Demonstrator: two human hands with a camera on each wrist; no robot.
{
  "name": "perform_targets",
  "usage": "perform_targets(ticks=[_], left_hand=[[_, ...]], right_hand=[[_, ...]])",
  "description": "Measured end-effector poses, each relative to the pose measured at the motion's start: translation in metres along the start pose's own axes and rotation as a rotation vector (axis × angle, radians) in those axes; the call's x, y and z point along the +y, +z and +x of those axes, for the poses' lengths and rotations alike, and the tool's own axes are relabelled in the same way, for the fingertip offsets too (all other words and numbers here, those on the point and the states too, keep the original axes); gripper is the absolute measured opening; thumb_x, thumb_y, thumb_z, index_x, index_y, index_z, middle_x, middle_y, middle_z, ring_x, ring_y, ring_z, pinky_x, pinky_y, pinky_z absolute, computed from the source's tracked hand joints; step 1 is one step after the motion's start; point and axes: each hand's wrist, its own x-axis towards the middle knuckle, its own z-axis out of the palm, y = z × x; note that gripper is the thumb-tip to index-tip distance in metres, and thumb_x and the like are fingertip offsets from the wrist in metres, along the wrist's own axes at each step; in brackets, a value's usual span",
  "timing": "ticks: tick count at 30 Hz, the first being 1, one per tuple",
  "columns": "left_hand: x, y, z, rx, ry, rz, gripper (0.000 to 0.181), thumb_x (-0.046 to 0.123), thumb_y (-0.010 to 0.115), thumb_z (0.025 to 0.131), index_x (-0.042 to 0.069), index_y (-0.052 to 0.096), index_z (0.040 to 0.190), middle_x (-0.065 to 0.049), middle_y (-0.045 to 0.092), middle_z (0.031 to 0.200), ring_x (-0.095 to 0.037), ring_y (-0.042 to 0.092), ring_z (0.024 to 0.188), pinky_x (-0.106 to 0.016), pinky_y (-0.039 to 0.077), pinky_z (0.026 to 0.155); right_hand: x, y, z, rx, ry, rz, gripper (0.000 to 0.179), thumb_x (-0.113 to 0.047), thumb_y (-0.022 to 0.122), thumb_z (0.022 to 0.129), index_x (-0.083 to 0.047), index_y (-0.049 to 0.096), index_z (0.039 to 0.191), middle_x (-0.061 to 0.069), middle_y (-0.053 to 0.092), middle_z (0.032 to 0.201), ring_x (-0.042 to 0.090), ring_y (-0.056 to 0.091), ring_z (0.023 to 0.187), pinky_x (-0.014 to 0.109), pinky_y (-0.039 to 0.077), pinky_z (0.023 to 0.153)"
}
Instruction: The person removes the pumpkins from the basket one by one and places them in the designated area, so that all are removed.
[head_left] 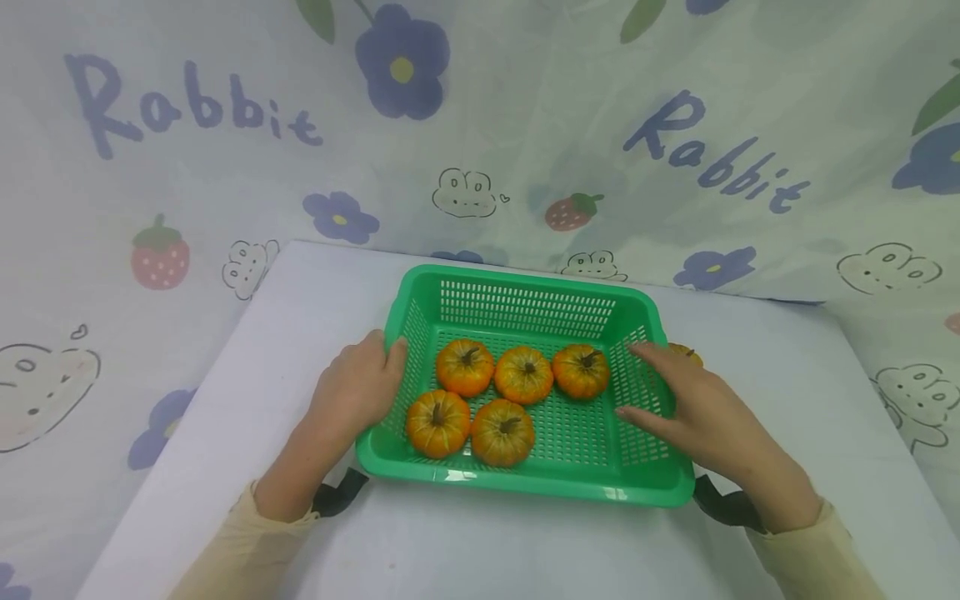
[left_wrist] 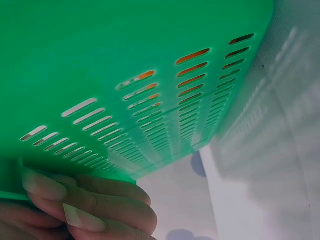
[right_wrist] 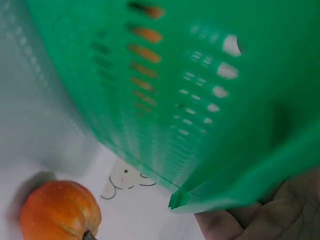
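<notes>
A green plastic basket (head_left: 525, 487) with slotted walls holds several small orange pumpkins (head_left: 503, 432), three in a back row and two in front at the left. My left hand (head_left: 360, 383) grips the basket's left rim, thumb on the inner side; its curled fingers (left_wrist: 105, 202) show under the rim in the left wrist view. Over the right rim, my right hand (head_left: 708, 408) reaches with thumb and fingers spread apart, no pumpkin between them. Outside the basket, just beyond that hand, one more pumpkin (right_wrist: 60, 210) lies on the table, mostly hidden in the head view.
The basket stands on a white-covered table (head_left: 480, 550). Behind it and at the sides hangs a pale cloth (head_left: 510, 125) printed with flowers, strawberries and rabbits. Black straps (head_left: 341, 492) are at both wrists.
</notes>
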Motion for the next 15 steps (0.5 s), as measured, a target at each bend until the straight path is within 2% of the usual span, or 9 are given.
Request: perform_targets(ticks=[8, 11, 15], left_hand=[[0.0, 0.0, 0.0, 0.003, 0.008, -0.006, 0.043, 0.04, 0.033, 0.112, 0.001, 0.051, 0.111, -0.014, 0.056, 0.078, -0.024, 0.059, 0.056, -0.033, 0.053, 0.047], [-0.001, 0.0, 0.0, -0.001, 0.006, -0.007, 0.042, 0.04, 0.033, 0.112, 0.001, 0.05, 0.111, -0.014, 0.056, 0.078, -0.023, 0.059, 0.056, -0.033, 0.053, 0.047], [0.0, 0.0, 0.0, -0.008, 0.007, -0.011, 0.043, 0.04, 0.033, 0.113, 0.001, 0.05, 0.111, -0.014, 0.057, 0.078, -0.023, 0.059, 0.056, -0.033, 0.053, 0.046]], right_hand=[[0.006, 0.008, 0.018, -0.059, -0.068, -0.17, 0.097, -0.04, 0.09, 0.082, 0.0, 0.042, 0.156, 0.023, 0.043, 0.159, 0.045, 0.034, 0.149, 0.067, 0.04, 0.11], [0.007, 0.01, 0.024, -0.06, -0.089, -0.185, 0.098, -0.04, 0.093, 0.079, 0.0, 0.044, 0.155, 0.021, 0.046, 0.157, 0.046, 0.035, 0.148, 0.067, 0.039, 0.11], [0.01, 0.015, 0.034, -0.044, -0.133, -0.182, 0.091, -0.042, 0.092, 0.08, -0.003, 0.05, 0.15, 0.018, 0.056, 0.148, 0.046, 0.044, 0.141, 0.067, 0.038, 0.111]])
